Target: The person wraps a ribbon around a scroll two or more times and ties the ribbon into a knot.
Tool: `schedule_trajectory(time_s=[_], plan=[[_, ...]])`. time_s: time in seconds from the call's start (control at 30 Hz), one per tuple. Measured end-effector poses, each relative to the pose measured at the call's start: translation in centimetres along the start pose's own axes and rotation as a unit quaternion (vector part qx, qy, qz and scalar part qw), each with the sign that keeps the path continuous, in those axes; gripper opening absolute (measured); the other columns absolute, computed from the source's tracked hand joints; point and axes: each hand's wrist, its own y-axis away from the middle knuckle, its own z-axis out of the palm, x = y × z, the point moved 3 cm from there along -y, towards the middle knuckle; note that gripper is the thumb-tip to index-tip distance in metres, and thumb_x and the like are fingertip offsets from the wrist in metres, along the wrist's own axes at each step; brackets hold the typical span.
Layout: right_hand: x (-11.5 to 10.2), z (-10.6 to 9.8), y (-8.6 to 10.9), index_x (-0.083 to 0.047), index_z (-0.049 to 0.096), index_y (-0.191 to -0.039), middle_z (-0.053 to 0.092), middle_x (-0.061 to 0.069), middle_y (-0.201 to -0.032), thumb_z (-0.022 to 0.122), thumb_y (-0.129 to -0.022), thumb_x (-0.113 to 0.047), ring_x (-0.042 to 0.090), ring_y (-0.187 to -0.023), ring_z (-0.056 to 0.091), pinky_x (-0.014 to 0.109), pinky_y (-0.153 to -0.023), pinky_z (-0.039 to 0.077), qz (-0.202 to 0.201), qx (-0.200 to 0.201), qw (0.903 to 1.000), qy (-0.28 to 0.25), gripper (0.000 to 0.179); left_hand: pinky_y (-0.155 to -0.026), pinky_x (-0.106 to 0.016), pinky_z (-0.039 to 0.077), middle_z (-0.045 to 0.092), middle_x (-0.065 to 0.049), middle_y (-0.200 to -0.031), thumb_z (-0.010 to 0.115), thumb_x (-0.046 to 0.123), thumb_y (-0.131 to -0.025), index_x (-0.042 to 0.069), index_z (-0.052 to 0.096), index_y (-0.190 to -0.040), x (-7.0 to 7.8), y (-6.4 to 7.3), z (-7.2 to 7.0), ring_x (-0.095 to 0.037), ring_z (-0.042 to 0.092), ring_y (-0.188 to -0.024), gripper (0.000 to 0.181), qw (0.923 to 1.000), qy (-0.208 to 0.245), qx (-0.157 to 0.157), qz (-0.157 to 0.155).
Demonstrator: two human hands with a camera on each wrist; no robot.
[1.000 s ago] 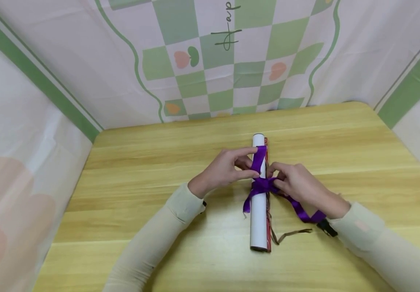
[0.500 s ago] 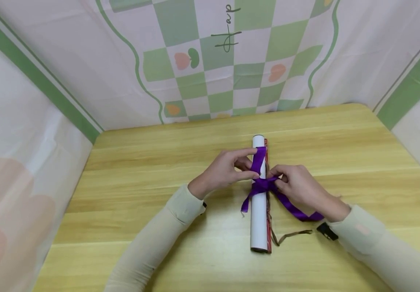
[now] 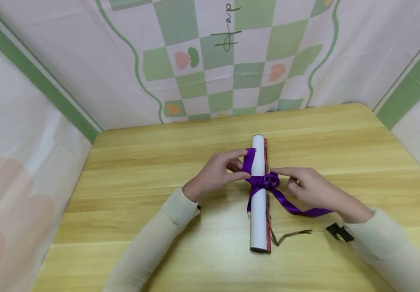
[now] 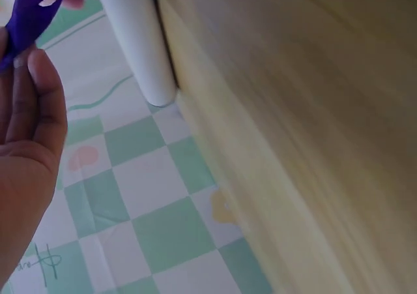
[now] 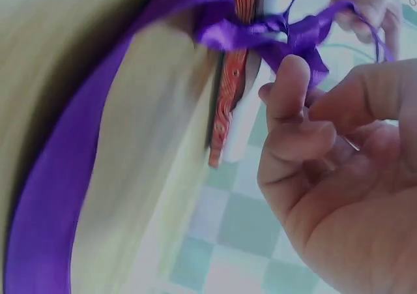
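Note:
A white roll (image 3: 258,219) lies lengthwise on the table, with a thin red patterned strip (image 5: 234,85) along its right side. Purple ribbon (image 3: 259,181) is wrapped around both and knotted near the middle, with a small loop at the right of the knot. My left hand (image 3: 218,170) pinches an upright loop of this ribbon between thumb and fingers, left of the roll. My right hand (image 3: 313,188) has its index finger straight, the tip right at the small loop, while its other fingers are bent without ribbon in them. A long ribbon tail passes beneath that hand.
A brown cord (image 3: 290,234) trails from the roll's right side onto the wooden table (image 3: 140,178). Beyond the far edge hangs a green and white checkered cloth (image 3: 220,79), with white cloth at both sides. A black strap piece (image 3: 339,232) shows by the right cuff.
The left hand has drawn its ribbon loop leftward, off the top of the roll. My right hand has let go of the ribbon by the knot and moved slightly right, its index finger straightened.

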Motion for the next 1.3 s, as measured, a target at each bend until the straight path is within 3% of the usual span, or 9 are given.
schedule_trajectory(time_s=[0.13, 0.23, 0.33, 0.43, 0.67, 0.83, 1.1, 1.3], plan=[[0.5, -0.3, 0.3, 0.000, 0.073, -0.129, 0.077, 0.010, -0.086, 0.060, -0.100, 0.004, 0.000, -0.048, 0.037, 0.022, -0.048, 0.041, 0.004, 0.041, 0.9979, 0.050, 0.033, -0.094, -0.029, 0.061, 0.081, -0.013, -0.104, 0.079, 0.012, -0.095, -0.001, 0.056, -0.150, -0.9, 0.6, -0.2, -0.023, 0.076, -0.098, 0.060, 0.9993, -0.032, 0.012, -0.017], [0.8, -0.3, 0.3, -0.003, 0.080, -0.114, 0.080, 0.012, -0.093, 0.071, -0.097, -0.003, 0.002, -0.052, 0.043, 0.023, -0.053, 0.044, 0.004, 0.073, 0.9936, 0.086, 0.019, -0.092, -0.032, 0.062, 0.081, -0.013, -0.103, 0.080, 0.011, -0.095, -0.001, 0.059, -0.146, -1.4, 0.9, -0.4, -0.023, 0.076, -0.096, 0.057, 0.9986, -0.043, 0.019, -0.022], [0.8, -0.3, 0.2, -0.007, 0.081, -0.102, 0.081, 0.008, -0.096, 0.078, -0.094, -0.009, 0.005, -0.065, 0.059, 0.026, -0.062, 0.053, -0.014, 0.090, 0.9906, 0.102, 0.008, -0.087, -0.025, 0.061, 0.082, -0.012, -0.101, 0.080, 0.012, -0.094, 0.000, 0.063, -0.141, -1.6, 1.1, -0.5, -0.021, 0.077, -0.093, 0.051, 0.9982, -0.051, 0.024, -0.021], [0.8, -0.3, -0.1, -0.009, 0.080, -0.097, 0.078, 0.001, -0.091, 0.079, -0.094, -0.012, 0.007, -0.073, 0.064, 0.026, -0.065, 0.056, -0.022, 0.094, 0.9906, 0.097, 0.004, -0.083, -0.020, 0.059, 0.082, -0.011, -0.099, 0.080, 0.012, -0.094, 0.001, 0.067, -0.135, -1.6, 1.2, -0.7, -0.019, 0.076, -0.091, 0.044, 0.9979, -0.053, 0.028, -0.026], [1.3, -0.9, -0.4, -0.005, 0.078, -0.099, 0.074, 0.001, -0.082, 0.072, -0.101, -0.013, 0.005, -0.062, 0.050, 0.022, -0.056, 0.045, 0.018, 0.078, 0.9941, 0.073, 0.010, -0.078, -0.019, 0.058, 0.082, -0.010, -0.099, 0.079, 0.011, -0.095, 0.010, 0.067, -0.141, -1.0, 1.3, -1.2, -0.014, 0.076, -0.088, 0.047, 0.9974, -0.055, 0.016, -0.045], [1.8, -1.2, -0.1, -0.004, 0.077, -0.100, 0.075, 0.003, -0.083, 0.071, -0.102, -0.013, 0.008, -0.065, 0.053, 0.023, -0.058, 0.046, 0.037, 0.071, 0.9940, 0.074, 0.012, -0.076, -0.020, 0.057, 0.081, -0.013, -0.100, 0.080, 0.010, -0.094, 0.001, 0.068, -0.130, -1.2, 1.5, -1.4, -0.017, 0.076, -0.090, 0.039, 0.9948, -0.072, 0.002, -0.072], [2.8, -1.7, 0.2, -0.003, 0.078, -0.100, 0.077, 0.004, -0.087, 0.072, -0.100, -0.012, 0.010, -0.073, 0.064, 0.025, -0.064, 0.053, 0.038, 0.069, 0.9928, 0.090, 0.010, -0.082, -0.025, 0.060, 0.080, -0.012, -0.103, 0.079, 0.010, -0.095, 0.002, 0.067, -0.134, -2.0, 2.2, -2.0, -0.018, 0.075, -0.094, 0.042, 0.9910, -0.091, -0.019, -0.097], [3.4, -2.0, 0.5, -0.004, 0.078, -0.100, 0.077, 0.002, -0.087, 0.072, -0.100, -0.012, 0.010, -0.073, 0.062, 0.026, -0.064, 0.052, 0.048, 0.061, 0.9931, 0.088, 0.010, -0.083, -0.028, 0.060, 0.079, -0.013, -0.104, 0.078, 0.011, -0.096, 0.002, 0.067, -0.135, -2.3, 3.3, -2.9, -0.018, 0.074, -0.095, 0.042, 0.9884, -0.106, -0.019, -0.107]])
